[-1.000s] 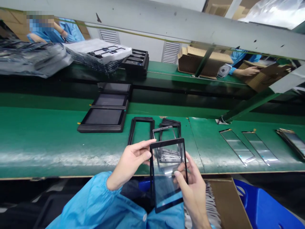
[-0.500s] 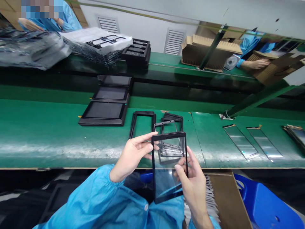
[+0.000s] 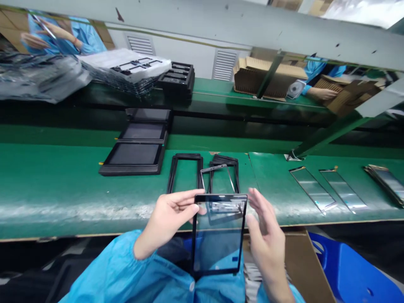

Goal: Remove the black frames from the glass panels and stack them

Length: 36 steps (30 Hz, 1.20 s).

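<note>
1. I see the left hand [image 3: 168, 214] pinching the top left corner of a glass panel [image 3: 217, 235] with a black edge.
2. The right hand [image 3: 263, 229] is beside the panel's right edge. Its fingers are spread out flat. I cannot tell if it touches the panel.
3. The panel is held up close to the body, just in front of the near edge of the green worktop [image 3: 63, 189], above the blue sleeves [image 3: 126, 269].
4. Through the glass I see thin metal frames [image 3: 217, 176] lying on the worktop just past it.
5. Black frames [image 3: 184, 170] lie next to them, to the left.
6. Farther left, three dark trays [image 3: 134, 158] sit in a row going away from me.
7. To the right, two shiny strips [image 3: 312, 187] lie side by side on the worktop.
8. Under the right hand is a brown box [image 3: 303, 261], with a blue bin [image 3: 350, 273] beside it.
9. Across the far side, another person's hand [image 3: 318, 93] rests by cardboard.
</note>
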### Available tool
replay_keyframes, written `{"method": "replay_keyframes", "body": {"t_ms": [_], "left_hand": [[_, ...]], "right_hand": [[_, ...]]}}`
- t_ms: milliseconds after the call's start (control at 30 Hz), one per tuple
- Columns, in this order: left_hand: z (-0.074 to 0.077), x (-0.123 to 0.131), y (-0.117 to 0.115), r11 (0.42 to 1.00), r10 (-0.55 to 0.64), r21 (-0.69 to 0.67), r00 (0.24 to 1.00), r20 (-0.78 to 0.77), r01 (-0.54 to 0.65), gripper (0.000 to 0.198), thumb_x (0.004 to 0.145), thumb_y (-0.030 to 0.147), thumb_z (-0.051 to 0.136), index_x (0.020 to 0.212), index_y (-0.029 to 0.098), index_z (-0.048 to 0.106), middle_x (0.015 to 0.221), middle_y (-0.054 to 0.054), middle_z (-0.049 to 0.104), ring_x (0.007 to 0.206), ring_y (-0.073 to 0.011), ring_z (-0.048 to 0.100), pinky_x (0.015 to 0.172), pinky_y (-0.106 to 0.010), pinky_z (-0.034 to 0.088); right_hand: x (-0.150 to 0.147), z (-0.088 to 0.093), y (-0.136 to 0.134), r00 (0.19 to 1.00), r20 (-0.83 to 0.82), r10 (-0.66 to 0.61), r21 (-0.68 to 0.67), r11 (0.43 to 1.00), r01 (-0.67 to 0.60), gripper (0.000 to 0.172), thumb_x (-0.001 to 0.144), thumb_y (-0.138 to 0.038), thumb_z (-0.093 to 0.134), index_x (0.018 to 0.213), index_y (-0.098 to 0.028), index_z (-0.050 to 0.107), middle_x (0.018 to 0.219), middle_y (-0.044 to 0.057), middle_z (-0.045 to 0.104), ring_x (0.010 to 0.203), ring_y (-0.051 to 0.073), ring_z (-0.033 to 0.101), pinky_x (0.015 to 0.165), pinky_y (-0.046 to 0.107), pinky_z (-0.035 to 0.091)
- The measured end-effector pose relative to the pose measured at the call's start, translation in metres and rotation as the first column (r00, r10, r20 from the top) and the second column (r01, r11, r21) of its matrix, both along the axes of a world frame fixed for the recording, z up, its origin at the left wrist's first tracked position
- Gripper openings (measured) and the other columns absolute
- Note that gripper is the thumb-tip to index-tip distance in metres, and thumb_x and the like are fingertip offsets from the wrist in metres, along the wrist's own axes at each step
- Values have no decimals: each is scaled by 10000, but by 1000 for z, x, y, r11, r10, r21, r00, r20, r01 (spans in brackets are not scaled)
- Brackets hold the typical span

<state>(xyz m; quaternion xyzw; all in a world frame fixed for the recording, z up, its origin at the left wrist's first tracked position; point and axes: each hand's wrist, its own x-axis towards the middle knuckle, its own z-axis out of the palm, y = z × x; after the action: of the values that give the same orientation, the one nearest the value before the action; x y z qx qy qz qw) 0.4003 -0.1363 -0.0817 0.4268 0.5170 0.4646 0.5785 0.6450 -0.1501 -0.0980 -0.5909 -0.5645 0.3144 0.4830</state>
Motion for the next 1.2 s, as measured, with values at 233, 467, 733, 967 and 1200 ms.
{"method": "replay_keyframes", "body": {"t_ms": [233,467,733,967,1200], "left_hand": [[6,-5,-8,999,-34,23,999,-34,35,351,830,242,809,1173,177,839,793,-86,851,773,-222,835,614,-174,621],[-8,-8,-11,1000,-13,-5,999,-52,12,320,801,279,839,1118,242,865,776,-72,849,752,-246,834,649,-214,648],[10,-1,-7,906,-90,281,791,-606,318,471,909,359,724,1379,334,727,1581,-72,576,1403,-358,596,1089,-444,566],[20,0,-2,848,-486,-17,764,-425,530,638,1038,340,543,1649,343,360,1041,-41,842,825,-243,795,817,-362,632],[1,-9,-11,992,-93,-86,995,-39,89,596,987,516,653,1452,196,465,1155,-177,809,808,-237,797,614,-279,604]], "right_hand": [[3,26,19,943,-326,61,-225,964,-140,295,883,-495,765,1026,-241,808,685,42,829,719,225,794,732,330,634],[-4,27,14,932,-362,20,-185,978,-93,241,858,-466,788,913,-233,816,650,42,829,642,195,798,675,273,641],[-14,24,14,948,-276,156,-144,969,-201,138,900,-363,745,926,-254,826,799,34,868,675,185,818,693,259,655],[4,20,23,809,-522,269,-296,833,-468,345,916,-517,727,1110,-243,807,964,78,881,891,234,838,847,349,658],[43,-11,26,858,-511,45,-390,878,-279,418,841,-634,743,873,-225,823,740,93,854,641,258,805,639,352,658]]}}
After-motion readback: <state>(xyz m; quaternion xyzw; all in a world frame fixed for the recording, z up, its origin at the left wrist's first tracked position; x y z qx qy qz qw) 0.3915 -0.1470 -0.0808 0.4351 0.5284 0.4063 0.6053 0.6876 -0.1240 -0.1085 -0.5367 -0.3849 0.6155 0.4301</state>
